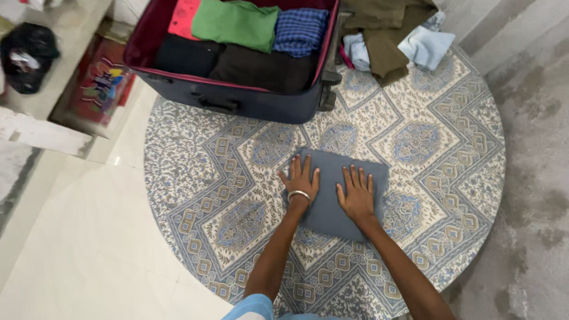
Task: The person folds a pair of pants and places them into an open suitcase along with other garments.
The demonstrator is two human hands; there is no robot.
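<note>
Slate-blue folded cloth [332, 195] on a blue-and-tan patterned round mat [438, 142]; green shirt [236, 22].

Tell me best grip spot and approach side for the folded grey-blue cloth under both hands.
Probably the two side edges. The folded grey-blue cloth lies flat on the patterned round mat, left hand and right hand pressing palms-down on top. Slide fingers under from left and right, thumbs on top; lifting both sides evenly should keep the fold. The far edge faces the open suitcase.

A round patterned rug [450, 148] covers pale, perhaps tiled floor [89, 249].
</note>
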